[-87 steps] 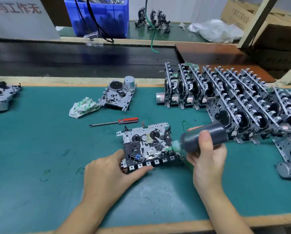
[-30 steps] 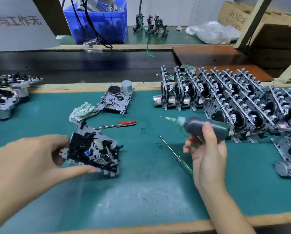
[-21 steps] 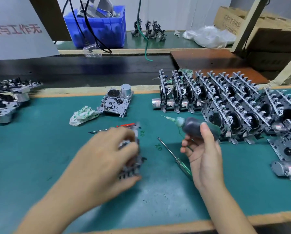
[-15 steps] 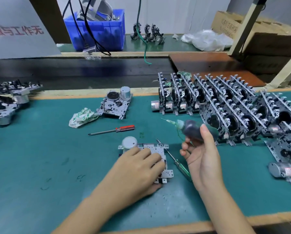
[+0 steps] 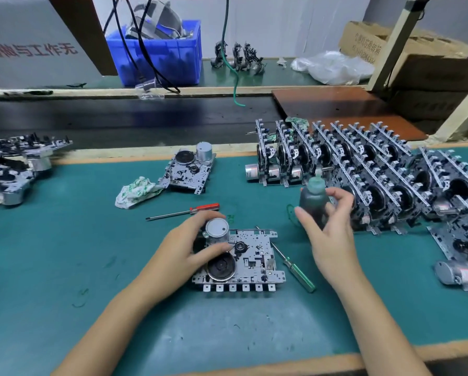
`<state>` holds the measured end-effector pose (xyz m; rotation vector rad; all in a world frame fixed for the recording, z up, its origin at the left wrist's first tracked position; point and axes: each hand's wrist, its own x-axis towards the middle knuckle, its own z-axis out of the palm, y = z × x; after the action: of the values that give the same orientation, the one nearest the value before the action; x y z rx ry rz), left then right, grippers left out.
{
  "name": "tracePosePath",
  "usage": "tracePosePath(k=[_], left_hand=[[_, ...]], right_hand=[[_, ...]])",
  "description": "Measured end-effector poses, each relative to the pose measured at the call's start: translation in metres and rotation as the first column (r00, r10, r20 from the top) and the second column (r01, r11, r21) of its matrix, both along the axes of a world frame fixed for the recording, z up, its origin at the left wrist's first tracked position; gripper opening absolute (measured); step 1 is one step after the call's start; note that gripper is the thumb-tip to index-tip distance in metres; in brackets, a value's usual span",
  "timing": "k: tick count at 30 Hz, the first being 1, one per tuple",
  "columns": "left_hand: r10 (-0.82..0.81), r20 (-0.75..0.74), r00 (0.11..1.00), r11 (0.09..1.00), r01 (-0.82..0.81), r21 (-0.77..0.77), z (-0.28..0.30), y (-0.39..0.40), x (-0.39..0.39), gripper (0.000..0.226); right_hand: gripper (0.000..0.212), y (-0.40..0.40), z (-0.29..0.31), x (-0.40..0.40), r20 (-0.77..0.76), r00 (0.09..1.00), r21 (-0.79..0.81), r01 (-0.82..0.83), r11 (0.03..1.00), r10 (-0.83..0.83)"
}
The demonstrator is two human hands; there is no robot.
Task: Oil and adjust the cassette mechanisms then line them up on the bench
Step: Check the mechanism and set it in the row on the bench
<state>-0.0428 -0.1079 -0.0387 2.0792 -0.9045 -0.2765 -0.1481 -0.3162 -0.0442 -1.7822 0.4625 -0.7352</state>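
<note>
Nearest: left hand (image 5: 189, 248) curled round the silver motor can (image 5: 217, 229) of a cassette mechanism (image 5: 243, 260) lying flat on the green bench mat (image 5: 64, 267), flywheel side up, thumb across the plate just beside the black flywheel (image 5: 221, 266), fingers wrapped behind the can. Just right of that thumb, past the plate edge: green-handled screwdriver (image 5: 295, 267) lying flat, shaft tucked under the mechanism's far corner. Right hand (image 5: 333, 229) raised, fingers spread and only loosely bent round the dark oil bottle (image 5: 312, 202), standing upright with green nozzle up; whether gripped or just released, cannot tell. Beyond the left fingertips: red-handled screwdriver (image 5: 184, 211), then a crumpled green-and-white rag (image 5: 136, 191) touching a second loose mechanism (image 5: 190, 172). Beyond the right fingers: long rows of mechanisms (image 5: 363, 175) stood on edge, packed side by side. Far left of the left hand: untidy heap of further mechanisms (image 5: 10, 169). Judged well along: many units lined up, one in hand apparently mid-oiling or about to be adjusted, one loose unit and the heap seemingly still to do. Writing: red Chinese characters on the white sign (image 5: 29, 52), partly readable as "与工作无"; print on the cardboard box (image 5: 363, 47) too small to read. Blue bin (image 5: 162, 58) with cables farthest back.
</note>
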Motion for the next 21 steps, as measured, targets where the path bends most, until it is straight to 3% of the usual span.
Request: tracePosePath(k=[4, 7, 10, 12, 13, 15, 16, 18, 21], left_hand=[[0.059, -0.068, 0.996, 0.993, -0.065, -0.095, -0.003, -0.006, -0.002, 0.043], [0.194, -0.217, 0.957, 0.958, -0.232, -0.167, -0.004, -0.003, -0.01, 0.043], [0.255, -0.54, 0.802, 0.892, -0.41, -0.188, -0.006, -0.001, -0.022, 0.033], [0.176, -0.733, 0.657, 0.835, -0.495, -0.242, -0.008, -0.003, -0.034, 0.038], [0.154, -0.788, 0.596, 0.795, -0.549, -0.259, -0.009, -0.005, -0.039, 0.039], [0.125, -0.849, 0.513, 0.689, -0.661, -0.298, -0.009, -0.013, -0.051, 0.031], [0.124, -0.854, 0.505, 0.638, -0.7, -0.321, -0.01, -0.018, -0.057, 0.026], [0.176, -0.81, 0.559, 0.607, -0.709, -0.357, -0.011, -0.024, -0.066, 0.021], [0.202, -0.715, 0.67, 0.709, -0.603, -0.365, -0.009, -0.024, -0.077, 0.026]], right_hand=[[0.041, 0.005, -0.016, 0.002, -0.207, 0.978, -0.022, -0.002, 1.0, -0.003], [0.045, 0.009, -0.012, -0.005, -0.16, 0.983, -0.016, 0.093, 0.996, -0.094], [0.038, 0.029, 0.005, -0.015, 0.088, 0.966, -0.213, 0.256, 0.943, -0.242], [0.021, 0.051, 0.018, -0.022, 0.148, 0.972, -0.259, 0.217, 0.941, -0.183], [0.018, 0.062, 0.023, -0.024, 0.077, 0.99, -0.239, 0.131, 0.962, -0.115], [0.038, 0.08, 0.031, -0.023, -0.181, 0.984, -0.215, -0.035, 0.976, -0.005], [0.043, 0.085, 0.031, -0.021, -0.278, 0.961, -0.257, -0.08, 0.963, 0.006], [0.041, 0.09, 0.034, -0.014, -0.324, 0.946, -0.326, -0.096, 0.941, -0.016], [0.036, 0.087, 0.031, -0.006, -0.301, 0.952, -0.436, -0.081, 0.896, -0.06]])
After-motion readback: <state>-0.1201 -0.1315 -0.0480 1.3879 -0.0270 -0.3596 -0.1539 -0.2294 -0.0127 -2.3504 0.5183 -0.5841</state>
